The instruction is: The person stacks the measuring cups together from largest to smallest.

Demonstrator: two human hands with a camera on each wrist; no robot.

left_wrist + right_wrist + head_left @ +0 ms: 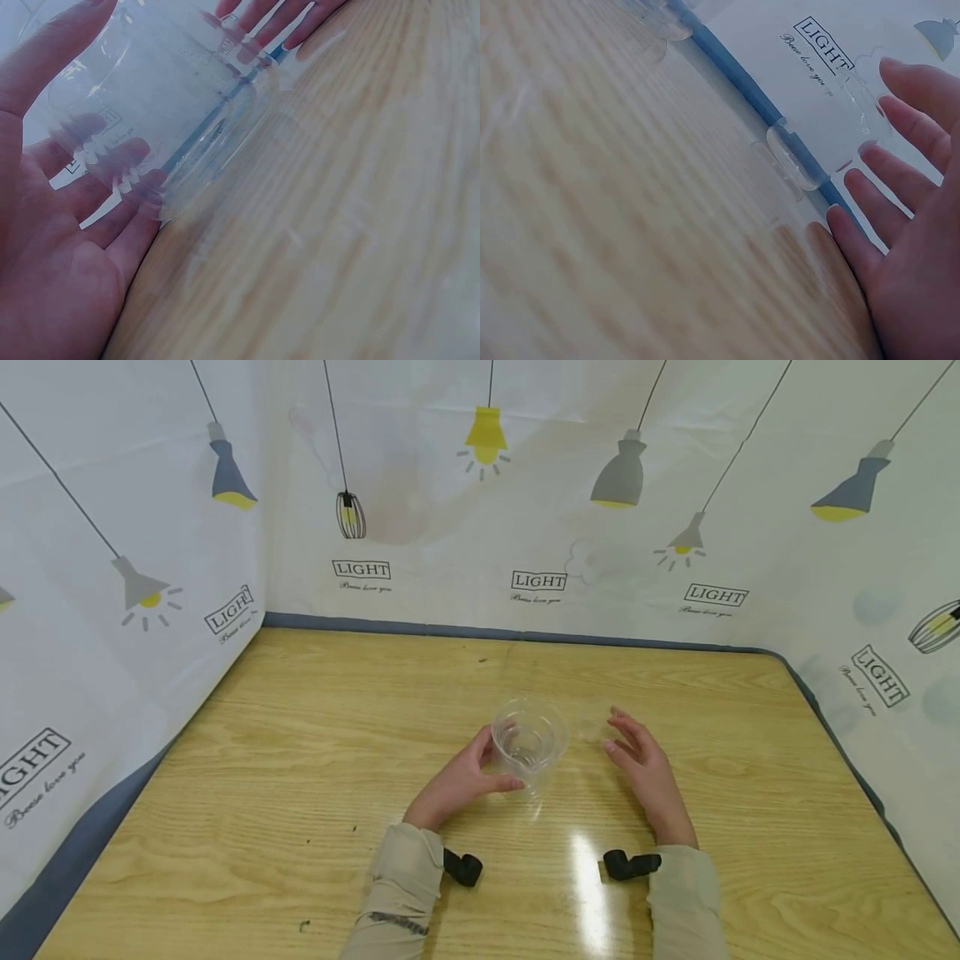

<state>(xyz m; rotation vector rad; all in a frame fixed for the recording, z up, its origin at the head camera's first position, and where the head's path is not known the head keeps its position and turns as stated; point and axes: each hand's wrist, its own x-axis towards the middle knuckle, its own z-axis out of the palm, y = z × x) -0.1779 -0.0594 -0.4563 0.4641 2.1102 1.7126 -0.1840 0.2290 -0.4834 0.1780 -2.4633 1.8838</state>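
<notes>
A clear plastic cup stands near the middle of the table, its round mouth facing up. My left hand holds it from the left, thumb at the near side and fingers against the wall; those fingers show through the plastic in the left wrist view. To the right is a second clear object, apparently another cup, so transparent that its outline is faint. My right hand is beside this one, fingers spread and slightly bent. Whether the fingertips touch it I cannot tell.
The wood-grain table carries both clear items. White sheets printed with lamps wall off the back and both sides, with a blue band along the back edge. Black camera mounts sit at both wrists, and light glares off the near tabletop.
</notes>
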